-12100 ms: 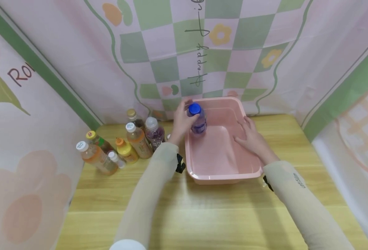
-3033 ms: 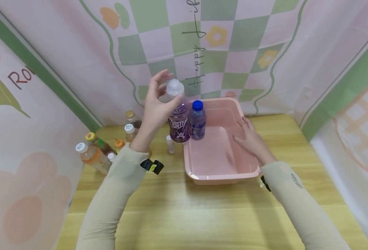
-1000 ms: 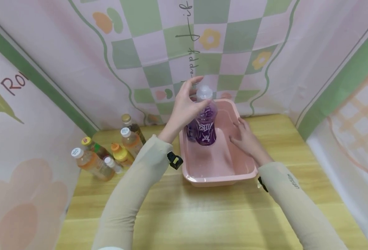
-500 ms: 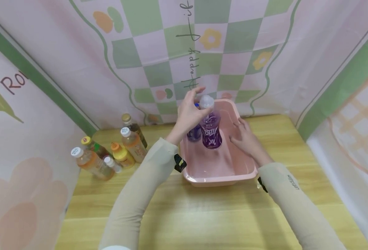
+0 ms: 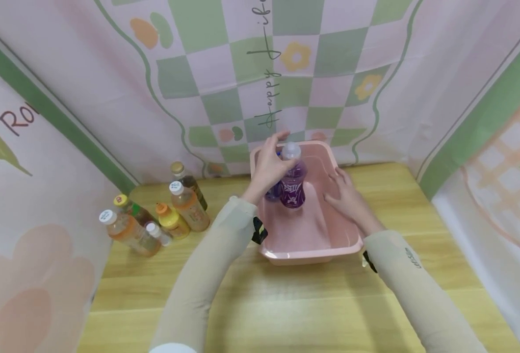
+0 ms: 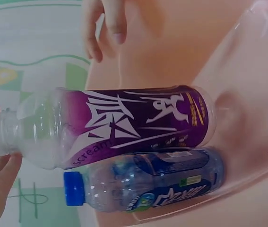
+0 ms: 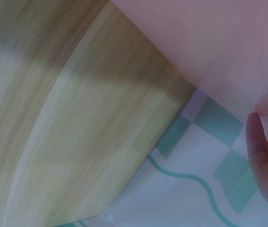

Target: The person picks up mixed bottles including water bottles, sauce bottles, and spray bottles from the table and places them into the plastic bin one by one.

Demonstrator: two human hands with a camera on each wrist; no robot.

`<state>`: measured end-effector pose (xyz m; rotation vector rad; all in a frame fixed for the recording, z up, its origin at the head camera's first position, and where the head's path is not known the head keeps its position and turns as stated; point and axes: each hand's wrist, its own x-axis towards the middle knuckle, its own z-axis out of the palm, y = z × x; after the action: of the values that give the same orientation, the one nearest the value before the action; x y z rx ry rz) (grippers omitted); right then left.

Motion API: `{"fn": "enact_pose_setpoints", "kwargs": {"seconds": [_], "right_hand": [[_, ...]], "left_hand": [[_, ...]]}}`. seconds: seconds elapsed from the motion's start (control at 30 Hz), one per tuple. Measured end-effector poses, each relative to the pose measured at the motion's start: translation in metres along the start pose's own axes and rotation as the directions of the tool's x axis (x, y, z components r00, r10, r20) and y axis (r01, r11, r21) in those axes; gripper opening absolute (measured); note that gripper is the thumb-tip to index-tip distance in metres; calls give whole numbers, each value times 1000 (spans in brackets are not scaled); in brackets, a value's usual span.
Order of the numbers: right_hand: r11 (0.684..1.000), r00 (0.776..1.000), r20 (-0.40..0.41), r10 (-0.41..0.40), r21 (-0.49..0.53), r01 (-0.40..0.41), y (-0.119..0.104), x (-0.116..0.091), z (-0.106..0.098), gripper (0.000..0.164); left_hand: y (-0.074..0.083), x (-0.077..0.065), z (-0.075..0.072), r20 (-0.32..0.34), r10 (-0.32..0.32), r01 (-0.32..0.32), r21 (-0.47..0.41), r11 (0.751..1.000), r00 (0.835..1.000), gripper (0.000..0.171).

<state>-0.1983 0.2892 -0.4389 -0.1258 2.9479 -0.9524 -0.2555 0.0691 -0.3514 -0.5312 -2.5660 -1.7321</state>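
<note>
In the head view my left hand [image 5: 271,166] pinches the clear cap of a purple drink bottle [image 5: 292,189] between thumb and fingers. The bottle stands nearly upright inside the pink basin [image 5: 310,254], its base close over the floor. Beside it, towards the left wall, is a blue-capped bottle [image 6: 148,182], partly hidden by my left hand in the head view. Loosely spread, my right hand [image 5: 350,198] rests on the basin's right rim, with the thumb over the inside. The right wrist view shows one of its fingers [image 7: 257,142] beside the pink wall.
Left of the basin, several bottles stand on the wooden table [image 5: 277,309]: two orange drinks [image 5: 191,208], a yellow squeeze bottle [image 5: 172,221], a small white-capped one [image 5: 158,234] and dark bottles [image 5: 189,184]. A printed curtain [image 5: 242,73] hangs behind.
My left hand lifted the purple bottle from the group at left, carried it right over the rim and lowered it into the basin. The blue-capped bottle was placed earlier. My right hand stayed.
</note>
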Motion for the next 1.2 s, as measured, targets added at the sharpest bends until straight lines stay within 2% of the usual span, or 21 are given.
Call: {"fn": "enact_pose_setpoints", "kwargs": {"seconds": [0.3,0.6,0.83,1.03,1.2], "right_hand": [[1000,1000,-6,-10,1,10,2,1,1,69],[1000,1000,4,5,2,-5,1,1,0,69],[1000,1000,-3,4,9,-4,1,1,1,68],[1000,1000,15,21,9,-21,0,1,1,69],[1000,1000,-8,3,11,-3,2,2,2,68]], "left_hand": [[-22,7,3,23,-74,76,-104,992,997,72],[-34,7,7,5,-67,67,-41,997,998,73],[-36,8,15,32,-73,71,51,996,997,70],[-37,8,19,34,-78,76,58,995,996,73],[-37,8,21,34,-79,77,56,995,996,74]]}}
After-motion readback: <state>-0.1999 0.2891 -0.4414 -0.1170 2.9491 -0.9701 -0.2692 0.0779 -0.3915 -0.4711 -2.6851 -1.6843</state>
